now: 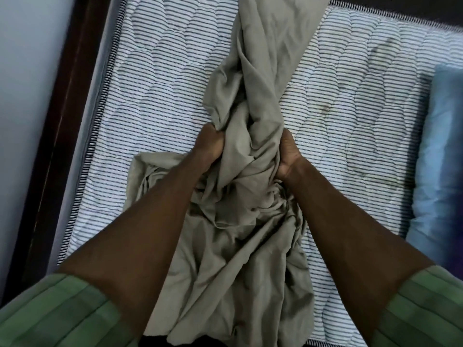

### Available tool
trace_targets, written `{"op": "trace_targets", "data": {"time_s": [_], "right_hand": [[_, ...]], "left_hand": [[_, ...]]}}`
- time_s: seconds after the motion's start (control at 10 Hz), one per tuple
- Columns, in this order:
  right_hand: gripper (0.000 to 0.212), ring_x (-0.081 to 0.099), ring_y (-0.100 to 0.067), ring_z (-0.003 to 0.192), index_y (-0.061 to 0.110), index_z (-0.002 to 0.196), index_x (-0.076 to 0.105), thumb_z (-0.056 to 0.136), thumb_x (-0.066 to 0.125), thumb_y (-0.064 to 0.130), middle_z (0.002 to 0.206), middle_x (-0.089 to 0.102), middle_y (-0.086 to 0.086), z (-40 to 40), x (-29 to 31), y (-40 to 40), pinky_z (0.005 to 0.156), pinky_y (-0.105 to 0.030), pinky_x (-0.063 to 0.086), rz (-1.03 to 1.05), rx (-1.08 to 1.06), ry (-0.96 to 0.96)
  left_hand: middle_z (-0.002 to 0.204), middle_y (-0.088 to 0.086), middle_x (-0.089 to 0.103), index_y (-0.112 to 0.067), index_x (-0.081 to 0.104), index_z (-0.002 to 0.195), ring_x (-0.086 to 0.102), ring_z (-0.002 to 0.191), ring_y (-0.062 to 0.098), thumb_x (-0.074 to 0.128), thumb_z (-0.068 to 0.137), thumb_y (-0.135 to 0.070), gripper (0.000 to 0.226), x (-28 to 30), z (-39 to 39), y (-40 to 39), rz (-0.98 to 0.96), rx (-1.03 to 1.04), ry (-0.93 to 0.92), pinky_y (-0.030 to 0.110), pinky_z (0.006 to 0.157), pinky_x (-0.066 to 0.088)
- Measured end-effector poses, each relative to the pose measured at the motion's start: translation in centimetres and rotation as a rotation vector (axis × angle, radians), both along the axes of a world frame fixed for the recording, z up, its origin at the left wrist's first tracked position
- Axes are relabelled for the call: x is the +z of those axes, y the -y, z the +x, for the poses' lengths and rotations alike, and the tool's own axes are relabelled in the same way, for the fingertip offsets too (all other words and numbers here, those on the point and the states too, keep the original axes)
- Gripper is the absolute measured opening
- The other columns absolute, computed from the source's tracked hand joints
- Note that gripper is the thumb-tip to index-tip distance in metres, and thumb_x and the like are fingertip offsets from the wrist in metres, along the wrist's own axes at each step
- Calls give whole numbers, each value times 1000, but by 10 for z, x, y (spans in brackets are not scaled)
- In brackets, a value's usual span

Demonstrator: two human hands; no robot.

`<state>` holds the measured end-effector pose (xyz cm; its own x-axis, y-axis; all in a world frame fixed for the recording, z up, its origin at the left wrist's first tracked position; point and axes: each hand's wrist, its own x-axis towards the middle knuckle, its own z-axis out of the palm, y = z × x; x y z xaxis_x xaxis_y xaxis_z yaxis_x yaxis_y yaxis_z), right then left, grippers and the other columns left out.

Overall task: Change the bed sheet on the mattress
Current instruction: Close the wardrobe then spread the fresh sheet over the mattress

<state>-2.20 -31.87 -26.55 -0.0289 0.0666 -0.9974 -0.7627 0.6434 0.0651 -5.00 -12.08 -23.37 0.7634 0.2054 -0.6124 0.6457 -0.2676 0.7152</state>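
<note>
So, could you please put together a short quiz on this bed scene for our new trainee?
1. True or false: both hands grip the bunched grey-green sheet.
2. What pattern covers the bare mattress?
3. Where does the blue pillow lie: A) the picture's left, B) its right edge, C) under the sheet?

Key: 1 true: left hand and right hand both clutch it. 2 thin dark stripes. 3 B.

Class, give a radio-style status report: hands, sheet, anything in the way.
Left hand and right hand both grip the bunched grey-green sheet. Striped mattress bare. Blue pillow lies at right edge.
</note>
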Motion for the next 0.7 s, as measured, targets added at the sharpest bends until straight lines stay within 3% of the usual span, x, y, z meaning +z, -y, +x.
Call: {"op": "trace_targets", "data": {"time_s": [0.1,0.2,0.3,0.4,0.5,0.6,0.7], "right_hand": [[38,73,-13,67,-11,130,54,107,30,8,78,77,-2,-19,26,-6,85,-35,55,70,326,318],[21,76,-21,76,4,106,66,100,61,23,83,78,-8,-21,41,-29,83,-42,61,122,284,528],[41,72,-23,73,0,104,74,71,92,16,90,77,-18,-12,29,-18,71,-47,65,-99,199,568],[9,53,-15,44,7,80,70,82,78,3,58,62,-4,-13,26,0,42,-23,46,-377,-49,548],[6,68,-22,72,9,98,71,95,67,11,87,70,-11,-26,22,6,64,-31,60,-401,-209,605],[37,69,-31,105,11,106,74,106,50,39,111,72,-16,-38,26,-5,103,-47,54,-184,-49,621],[37,74,-25,96,12,110,70,107,49,43,96,79,-10,-36,47,-10,74,-29,62,-35,209,661]], "left_hand": [[125,19,69,-4,66,128,65,117,34,58,91,-37,50,4,1,5,167,-40,12,45,99,51],[130,24,65,1,63,128,58,125,39,54,99,-18,36,6,8,-1,363,205,-44,40,98,44],[129,17,67,-3,65,127,61,124,36,53,96,-17,36,7,11,-16,292,541,-39,40,103,49],[121,13,72,-7,68,124,69,114,32,57,88,-25,43,2,16,-47,110,849,56,43,98,57],[125,18,68,-5,64,126,68,113,34,53,97,-28,39,-5,8,-58,47,817,-42,47,95,58],[116,16,73,-9,70,116,71,107,34,58,94,-41,40,-4,2,-44,-129,774,-101,47,91,59],[116,11,76,-19,73,121,73,106,31,62,87,-68,61,15,-6,-27,-512,340,-352,45,92,58]]}}
